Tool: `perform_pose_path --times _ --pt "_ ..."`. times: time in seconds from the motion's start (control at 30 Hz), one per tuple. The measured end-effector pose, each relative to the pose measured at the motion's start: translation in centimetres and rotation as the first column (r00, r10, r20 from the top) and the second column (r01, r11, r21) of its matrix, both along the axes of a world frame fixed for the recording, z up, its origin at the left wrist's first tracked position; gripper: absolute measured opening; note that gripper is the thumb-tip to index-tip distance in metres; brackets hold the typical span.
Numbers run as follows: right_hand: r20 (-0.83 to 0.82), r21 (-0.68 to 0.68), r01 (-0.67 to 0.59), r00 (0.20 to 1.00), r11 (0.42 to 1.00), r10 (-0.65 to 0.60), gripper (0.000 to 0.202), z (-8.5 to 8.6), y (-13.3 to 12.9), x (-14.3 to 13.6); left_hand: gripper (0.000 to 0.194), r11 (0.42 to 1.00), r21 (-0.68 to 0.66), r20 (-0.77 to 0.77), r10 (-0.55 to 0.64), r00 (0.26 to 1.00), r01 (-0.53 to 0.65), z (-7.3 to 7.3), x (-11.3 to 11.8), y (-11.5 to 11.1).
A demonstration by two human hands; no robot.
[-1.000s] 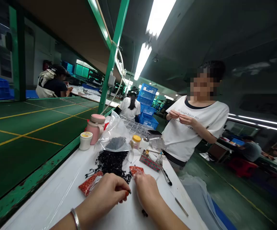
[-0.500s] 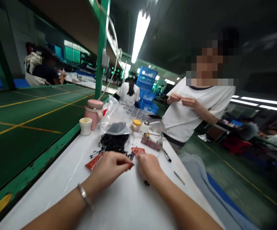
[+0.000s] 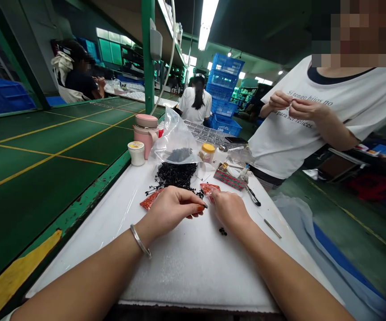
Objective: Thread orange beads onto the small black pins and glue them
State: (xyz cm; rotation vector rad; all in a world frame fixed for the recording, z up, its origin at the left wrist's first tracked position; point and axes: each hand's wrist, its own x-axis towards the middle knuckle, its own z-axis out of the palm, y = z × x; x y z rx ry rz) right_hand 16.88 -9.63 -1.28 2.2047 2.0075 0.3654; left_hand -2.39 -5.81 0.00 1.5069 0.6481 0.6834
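Observation:
My left hand [image 3: 173,206] is closed in a pinch over the white table, with a small black piece [image 3: 205,206] at its fingertips. My right hand [image 3: 230,209] has curled fingers at the edge of a clear bag of small orange-red bits [image 3: 209,189]; what those fingers hold is hidden. A second bag of orange-red bits [image 3: 149,199] lies partly behind my left hand. Beyond both hands is a heap of thin black stemmed parts [image 3: 176,175], spread before an open clear plastic bag [image 3: 173,131]. Several small black pieces [image 3: 223,231] lie beside my right wrist.
A pink jug [image 3: 145,133] and white tub [image 3: 136,154] stand far left. Further right are a yellow-lidded jar [image 3: 207,152], a patterned box [image 3: 229,178], a black-handled cutter [image 3: 253,196] and a metal rod [image 3: 272,228]. A co-worker [image 3: 300,120] stands at the table's right side.
The view has shifted, so the table and hands sit further right and the picture is sharper. My left hand still pinches; my right hand stays by the orange-red bag.

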Motion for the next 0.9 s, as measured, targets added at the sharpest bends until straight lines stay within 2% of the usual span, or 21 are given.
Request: perform_pose_path --times 0.13,0.47,0.9 --pt "0.011 0.017 -0.01 1.0 1.0 0.01 0.023 -0.1 -0.1 0.2 0.017 1.0 0.005 -0.014 -0.007 1.0 0.007 -0.1 0.0 0.0" --pt "-0.01 0.081 -0.038 0.999 0.996 0.039 0.023 -0.5 -0.1 0.4 0.016 0.984 0.178 -0.108 0.029 0.994 -0.01 0.1 -0.2 -0.1" --pt "-0.16 0.226 -0.043 0.984 0.973 0.081 0.028 0.0 -0.9 0.4 0.015 0.984 0.17 -0.178 0.084 0.98 -0.054 0.9 0.0 -0.1"
